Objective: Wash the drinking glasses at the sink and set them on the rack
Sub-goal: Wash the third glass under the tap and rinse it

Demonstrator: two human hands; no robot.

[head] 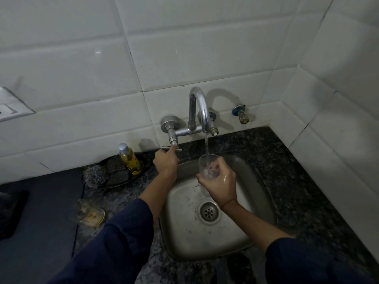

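My right hand [220, 182] grips a clear drinking glass [206, 162] upright over the steel sink [252, 181]. A stream of water falls from the curved chrome tap [200, 108] straight into the glass. My left hand [165, 161] is closed on the tap's lever handle [171, 148] at the left valve. Both forearms come from dark blue sleeves. No rack is in view.
On the dark granite counter left of the sink stands a dish [121, 175] with scrub pads, a steel scourer [94, 176] and a yellow soap bottle [130, 158]. A crumpled clear wrapper [90, 213] lies nearer me. White tiled walls close the back and right. A small valve [241, 114] sticks out of the wall.
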